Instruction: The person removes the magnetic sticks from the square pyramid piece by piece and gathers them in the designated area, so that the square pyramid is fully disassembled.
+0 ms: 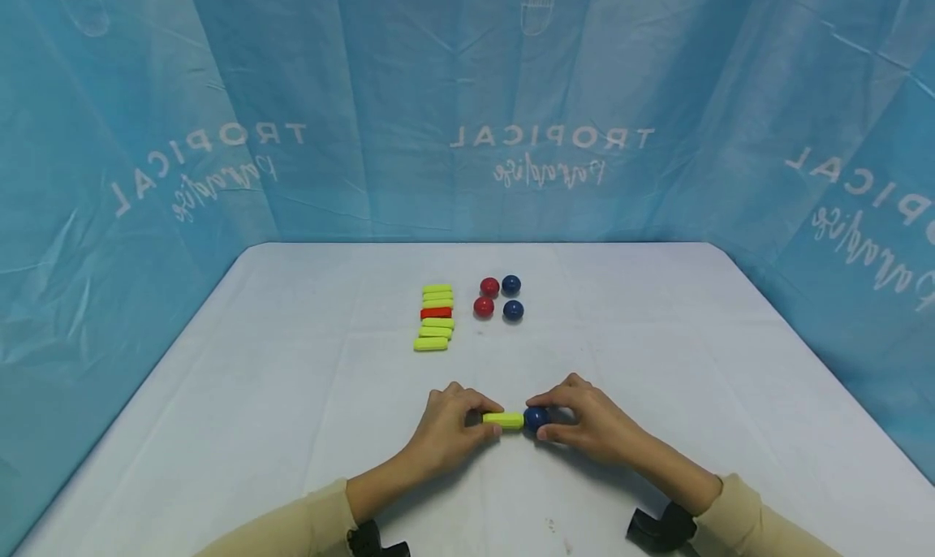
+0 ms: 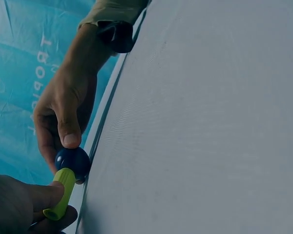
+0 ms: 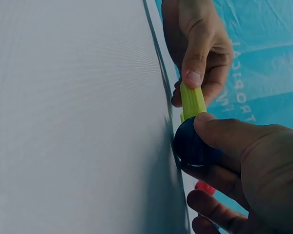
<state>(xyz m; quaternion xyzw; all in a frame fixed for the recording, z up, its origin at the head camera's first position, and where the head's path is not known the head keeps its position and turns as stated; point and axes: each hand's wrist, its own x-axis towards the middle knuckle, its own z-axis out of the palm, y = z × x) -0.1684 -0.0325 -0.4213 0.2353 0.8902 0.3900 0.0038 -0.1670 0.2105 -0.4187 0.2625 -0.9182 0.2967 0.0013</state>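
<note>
My left hand [image 1: 454,427] pinches a short yellow-green stick [image 1: 504,420] between thumb and fingers near the front middle of the table. Facing it, my right hand [image 1: 595,419] grips a dark blue ball [image 1: 536,418] with thumb and fingertips. One end of the stick meets the ball, and the two lie in a line. In the left wrist view the ball [image 2: 72,162] sits at the far end of the grooved stick [image 2: 61,194]. The right wrist view has the thumb over the ball [image 3: 195,144], with the stick [image 3: 193,100] running from it to the left hand's fingertips.
Farther back on the white table [image 1: 351,395] lies a column of several yellow-green sticks [image 1: 436,333] with one red stick [image 1: 436,313] among them. Beside it are two red balls [image 1: 484,307] and two blue balls [image 1: 514,310]. A blue printed curtain [image 1: 409,94] surrounds the table.
</note>
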